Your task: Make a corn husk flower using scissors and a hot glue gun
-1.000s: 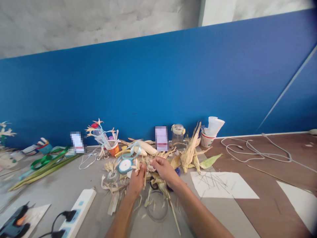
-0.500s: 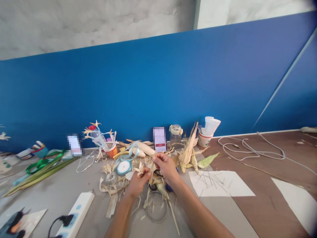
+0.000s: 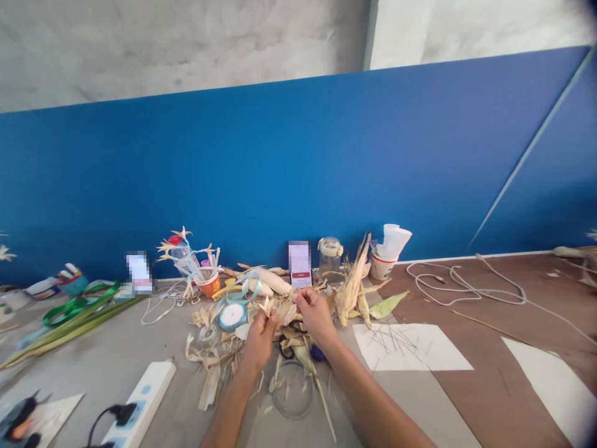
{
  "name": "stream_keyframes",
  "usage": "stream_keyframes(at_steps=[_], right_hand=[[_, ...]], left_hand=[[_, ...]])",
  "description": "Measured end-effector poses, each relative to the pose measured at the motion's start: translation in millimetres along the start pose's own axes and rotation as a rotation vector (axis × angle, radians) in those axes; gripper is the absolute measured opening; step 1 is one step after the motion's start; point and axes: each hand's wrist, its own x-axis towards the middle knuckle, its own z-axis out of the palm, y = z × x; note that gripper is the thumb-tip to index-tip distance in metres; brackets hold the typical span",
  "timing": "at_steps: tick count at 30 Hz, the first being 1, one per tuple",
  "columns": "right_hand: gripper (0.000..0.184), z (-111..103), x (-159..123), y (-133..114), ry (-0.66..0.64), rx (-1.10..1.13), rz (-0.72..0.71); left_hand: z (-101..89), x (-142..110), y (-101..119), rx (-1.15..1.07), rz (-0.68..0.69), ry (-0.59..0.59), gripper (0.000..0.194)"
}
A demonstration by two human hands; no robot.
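My left hand [image 3: 260, 339] pinches a small pale corn husk flower [image 3: 267, 305] between thumb and fingers, its pointed petals upward. Beside it, my right hand [image 3: 317, 314] is closed in a pinch; what its fingertips hold is too small to make out. Both hands hover over a heap of dry corn husk pieces [image 3: 212, 361]. Left of my left hand lies a spool of light blue ribbon [image 3: 233, 316], and a loose ribbon end [image 3: 247, 283] loops over a pale corn cob [image 3: 275, 280]. Below the hands, a coil of thin wire [image 3: 293, 391] rests on the table.
Behind stand a phone [image 3: 300, 261], a clear jar [image 3: 330, 258] and paper cups [image 3: 385, 264]. Upright husks [image 3: 353, 292] are at the right, near white paper with thin wires [image 3: 396, 339]. A power strip [image 3: 144, 398] and green ribbon [image 3: 69, 311] lie left.
My left hand has turned, so the husk flower points more upward. My hands have drawn slightly apart, the right one shifting a little rightward. The view has shifted slightly.
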Motion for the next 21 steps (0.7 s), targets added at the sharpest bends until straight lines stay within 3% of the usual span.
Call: stream_keyframes(at_steps=[6, 10, 14, 17, 21], right_hand=[[0.02, 2.6, 0.7, -3.5, -0.044, 0.125, 0.101], [0.024, -15.4, 0.2, -9.5, -0.023, 0.082, 0.047], [0.031, -50.6, -9.6, -15.5, -0.099, -0.27, -0.021], [0.024, -72.7, -23.3, -17.4, -0.189, -0.609, 0.02], [0.009, -80.5, -41.7, -16.7, -0.283, -0.902, 0.083]], left_hand=[[-2.8, 1.9, -6.6, 0.036, 0.002, 0.0, 0.033], [-4.7, 4.0, -8.8, 0.029, -0.006, 0.042, 0.037], [-4.7, 4.6, -8.1, 0.007, -0.016, 0.057, 0.038], [-3.3, 3.7, -7.1, 0.025, -0.034, 0.036, 0.038], [-2.2, 3.9, -9.0, 0.048, -0.042, 0.0, 0.036]])
